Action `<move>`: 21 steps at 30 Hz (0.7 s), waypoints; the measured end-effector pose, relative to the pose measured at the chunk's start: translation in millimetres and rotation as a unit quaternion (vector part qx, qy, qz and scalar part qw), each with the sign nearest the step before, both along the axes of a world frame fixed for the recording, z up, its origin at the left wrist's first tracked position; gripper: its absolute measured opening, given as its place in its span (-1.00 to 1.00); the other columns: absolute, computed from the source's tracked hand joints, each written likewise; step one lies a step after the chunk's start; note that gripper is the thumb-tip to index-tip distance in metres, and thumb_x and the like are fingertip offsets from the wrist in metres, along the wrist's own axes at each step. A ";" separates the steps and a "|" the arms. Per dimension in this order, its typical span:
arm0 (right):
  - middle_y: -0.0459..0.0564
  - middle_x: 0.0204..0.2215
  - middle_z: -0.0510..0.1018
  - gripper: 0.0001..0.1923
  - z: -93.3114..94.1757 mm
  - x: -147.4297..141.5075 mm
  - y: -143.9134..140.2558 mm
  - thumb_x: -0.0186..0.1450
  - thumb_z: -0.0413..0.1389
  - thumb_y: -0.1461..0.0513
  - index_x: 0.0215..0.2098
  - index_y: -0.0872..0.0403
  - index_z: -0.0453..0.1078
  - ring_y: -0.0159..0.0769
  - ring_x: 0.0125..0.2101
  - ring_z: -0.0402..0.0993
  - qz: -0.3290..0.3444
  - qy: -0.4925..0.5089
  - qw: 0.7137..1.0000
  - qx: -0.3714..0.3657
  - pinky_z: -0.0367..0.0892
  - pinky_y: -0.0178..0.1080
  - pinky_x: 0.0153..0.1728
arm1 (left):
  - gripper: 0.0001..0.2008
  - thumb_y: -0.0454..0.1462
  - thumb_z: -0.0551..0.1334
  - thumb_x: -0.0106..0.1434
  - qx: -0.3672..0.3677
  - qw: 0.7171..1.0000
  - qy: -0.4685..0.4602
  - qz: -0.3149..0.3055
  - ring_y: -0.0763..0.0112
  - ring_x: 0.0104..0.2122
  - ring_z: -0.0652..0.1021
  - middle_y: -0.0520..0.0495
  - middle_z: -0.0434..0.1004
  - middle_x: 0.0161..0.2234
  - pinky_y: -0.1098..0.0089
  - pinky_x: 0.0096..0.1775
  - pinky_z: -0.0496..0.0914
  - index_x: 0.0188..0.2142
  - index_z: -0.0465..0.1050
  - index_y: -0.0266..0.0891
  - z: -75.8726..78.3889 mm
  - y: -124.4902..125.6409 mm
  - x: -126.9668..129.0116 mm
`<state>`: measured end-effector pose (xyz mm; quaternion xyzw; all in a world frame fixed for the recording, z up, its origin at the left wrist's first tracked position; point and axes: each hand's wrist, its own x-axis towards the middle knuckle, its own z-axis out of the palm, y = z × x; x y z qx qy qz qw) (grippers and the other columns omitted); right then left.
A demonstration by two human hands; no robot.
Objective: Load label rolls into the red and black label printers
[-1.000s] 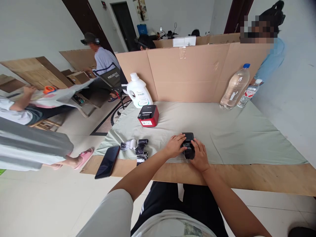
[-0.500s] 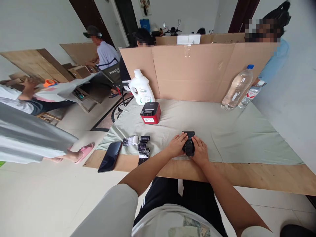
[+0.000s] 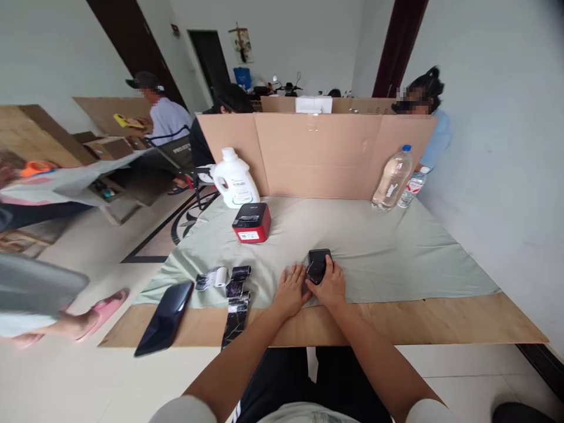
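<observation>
On the cloth near the table's front edge lies a small black boxy device (image 3: 319, 256), partly covered by fingers; its exact kind is unclear. My right hand (image 3: 330, 285) curls round its near part, thumb and fingers closed on a dark piece that looks tilted. Flat on the cloth just to the left rests my left hand (image 3: 291, 288), fingers stretched out and holding nothing. Left of it are a white paper roll (image 3: 221, 277) with a dark printed strip, a black-printed roll (image 3: 241, 273) and another dark roll (image 3: 239, 302) whose strip hangs over the edge.
A black-and-red box-shaped device (image 3: 252, 223) stands behind the rolls, near a white jug (image 3: 237, 182). A phone (image 3: 165, 317) lies at the front left. Two bottles (image 3: 393, 179) stand at the right before a cardboard screen (image 3: 317, 158). Several people are around; one passes at left.
The view has shifted, showing the table lower and further left. My left hand has come off the black device onto the cloth; my right hand now grips its near part.
</observation>
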<state>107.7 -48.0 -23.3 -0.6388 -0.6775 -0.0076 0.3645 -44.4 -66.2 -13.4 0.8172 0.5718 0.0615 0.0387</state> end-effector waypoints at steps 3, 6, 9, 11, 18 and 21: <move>0.32 -0.04 0.37 -0.11 -1.4 19.5 30.0 0.08 0.17 -0.05 0.24 0.18 0.03 0.08 -0.09 0.34 0.001 -0.012 1.000 0.029 0.29 0.05 -0.10 | -0.32 0.04 0.02 0.30 0.011 1.000 0.009 -0.002 0.07 0.32 -0.01 -0.23 -0.03 0.33 -0.04 0.25 -0.08 0.31 0.02 -0.25 -2.0 2.4 -0.7; 0.31 -0.04 0.38 -0.15 -1.8 70.1 76.5 0.10 0.13 -0.05 0.21 0.23 0.06 0.06 -0.09 0.34 -0.050 -0.010 0.997 0.051 0.25 0.04 -0.05 | -0.30 0.05 0.02 0.29 0.010 1.000 0.018 -0.010 0.04 0.32 -0.03 -0.23 -0.05 0.33 -0.06 0.25 -0.10 0.31 0.02 -0.25 -6.0 4.4 -1.9; 0.36 -0.08 0.38 -0.12 1.9 135.3 125.1 0.04 0.16 -0.07 0.16 0.29 0.09 0.08 -0.10 0.34 -0.149 0.042 0.987 0.048 0.24 0.11 -0.07 | -0.29 0.05 0.00 0.29 0.008 1.000 0.020 -0.021 0.03 0.33 -0.06 -0.22 -0.10 0.34 -0.07 0.25 -0.12 0.32 -0.01 -0.24 -8.7 4.6 -3.2; 0.42 -0.07 0.36 -0.08 5.0 174.5 149.6 0.00 0.20 -0.05 0.15 0.34 0.08 0.11 -0.07 0.32 -0.200 0.066 0.977 0.019 0.21 0.13 -0.04 | -0.29 0.05 0.00 0.29 0.003 0.999 0.021 -0.025 0.02 0.33 -0.06 -0.22 -0.12 0.35 -0.07 0.25 -0.12 0.32 -0.02 -0.25 -8.0 4.5 -3.8; 0.49 0.09 0.25 0.12 0.5 233.0 164.1 -0.06 0.26 -0.04 0.25 0.39 -0.09 0.17 0.09 0.20 -0.231 0.088 0.968 -0.046 0.11 0.07 0.09 | -0.26 0.07 -0.02 0.29 -0.035 0.999 0.018 -0.016 0.03 0.33 -0.10 -0.18 -0.17 0.36 -0.07 0.26 -0.16 0.33 -0.04 -0.27 1.4 3.2 -1.5; 0.59 0.12 0.19 0.20 -5.5 234.5 153.4 -0.07 0.25 -0.08 0.25 0.50 -0.13 0.21 0.15 0.15 -0.212 0.081 0.973 -0.034 0.10 0.03 0.12 | -0.25 0.07 0.03 0.26 -0.051 0.998 -0.017 -0.015 0.02 0.33 -0.11 -0.19 -0.16 0.36 -0.07 0.27 -0.16 0.32 -0.03 -0.27 -0.3 -0.8 -0.9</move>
